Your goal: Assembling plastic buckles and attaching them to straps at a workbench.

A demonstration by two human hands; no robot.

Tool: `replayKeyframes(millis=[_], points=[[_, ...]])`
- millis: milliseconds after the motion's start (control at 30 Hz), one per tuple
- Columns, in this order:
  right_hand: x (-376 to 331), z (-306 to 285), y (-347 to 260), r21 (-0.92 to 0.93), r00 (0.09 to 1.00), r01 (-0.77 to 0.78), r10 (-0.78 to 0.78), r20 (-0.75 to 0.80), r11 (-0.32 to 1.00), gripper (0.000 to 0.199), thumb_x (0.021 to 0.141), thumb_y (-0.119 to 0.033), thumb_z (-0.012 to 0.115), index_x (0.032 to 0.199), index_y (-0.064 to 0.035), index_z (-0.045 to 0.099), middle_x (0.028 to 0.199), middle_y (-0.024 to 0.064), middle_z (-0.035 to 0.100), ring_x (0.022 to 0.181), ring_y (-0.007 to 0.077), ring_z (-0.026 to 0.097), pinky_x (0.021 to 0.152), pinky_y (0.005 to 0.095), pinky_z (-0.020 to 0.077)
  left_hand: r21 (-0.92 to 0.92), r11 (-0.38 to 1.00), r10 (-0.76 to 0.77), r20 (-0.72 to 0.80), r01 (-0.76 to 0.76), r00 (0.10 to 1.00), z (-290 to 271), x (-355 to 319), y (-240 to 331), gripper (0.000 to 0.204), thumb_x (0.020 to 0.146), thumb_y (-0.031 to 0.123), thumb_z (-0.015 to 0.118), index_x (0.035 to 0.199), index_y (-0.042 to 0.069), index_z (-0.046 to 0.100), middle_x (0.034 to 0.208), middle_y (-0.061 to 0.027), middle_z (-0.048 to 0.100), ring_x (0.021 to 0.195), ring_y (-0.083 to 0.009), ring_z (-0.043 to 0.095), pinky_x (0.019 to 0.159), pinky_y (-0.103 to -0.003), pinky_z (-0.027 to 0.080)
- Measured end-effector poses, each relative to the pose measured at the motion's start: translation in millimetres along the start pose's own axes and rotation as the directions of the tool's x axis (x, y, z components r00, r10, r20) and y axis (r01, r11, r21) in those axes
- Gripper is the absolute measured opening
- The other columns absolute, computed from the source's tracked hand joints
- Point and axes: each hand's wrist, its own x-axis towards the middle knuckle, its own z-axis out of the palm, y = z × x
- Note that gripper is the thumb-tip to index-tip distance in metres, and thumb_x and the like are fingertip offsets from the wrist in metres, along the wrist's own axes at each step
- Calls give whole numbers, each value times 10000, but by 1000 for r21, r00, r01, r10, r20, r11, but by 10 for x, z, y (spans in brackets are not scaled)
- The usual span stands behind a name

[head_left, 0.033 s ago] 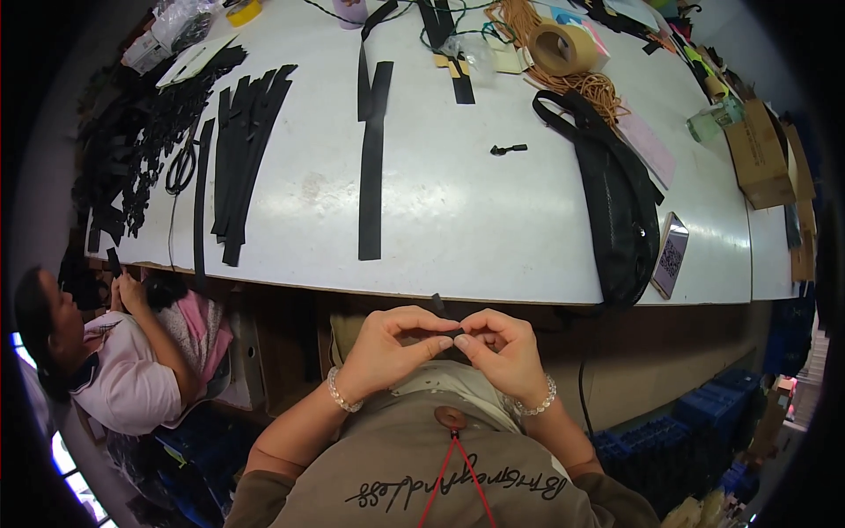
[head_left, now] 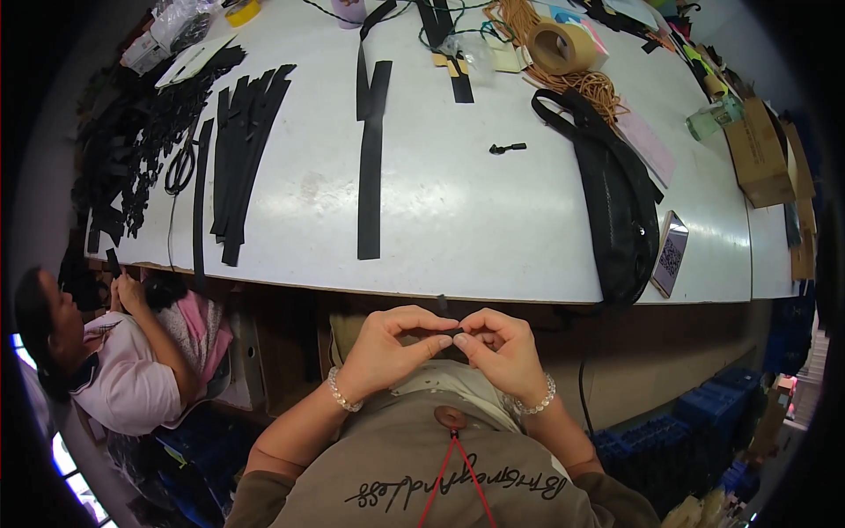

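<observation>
The left hand (head_left: 392, 339) and right hand (head_left: 500, 343) are pinching a narrow, black, fabric-like strip (head_left: 444, 306) between them; pressing evenly from both sides should be steadying it.

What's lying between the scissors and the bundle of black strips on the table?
A single long black strip lies between the scissors and the bundle of black strips; the head view shows it.
</observation>
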Motion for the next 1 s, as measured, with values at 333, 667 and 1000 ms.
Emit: replayKeyframes(millis=[333, 667, 1000], points=[[235, 7, 631, 387, 934, -298, 350, -70, 873, 95, 855, -61, 682, 898, 5, 630, 702, 10, 616, 571, 73, 567, 485, 206, 448, -438, 829, -450, -157, 347, 879, 129, 171, -726, 131, 844, 75, 708, 961, 30, 671, 872, -38, 692, 749, -66, 623, 650, -191, 496], [238, 221, 713, 668, 909, -167, 376, -181, 725, 44, 883, -49, 634, 900, -20, 607, 766, 19, 598, 606, 82, 529, 533, 221, 433, -694, 636, -497, -33, 338, 867, 120, 232, -782, 109, 894, 116, 652, 955, 29, 674, 863, -34, 680, 743, -89, 619, 653, -214, 500], [242, 414, 667, 738, 869, -39, 387, -308, 674, 11, 891, -35, 608, 895, -27, 602, 772, 14, 594, 619, 70, 512, 568, 208, 419, -781, 560, -426, 17, 278, 905, 140, 243, -814, 125, 924, 88, 594, 963, -7, 666, 883, -84, 679, 763, -144, 638, 711, -275, 533]])
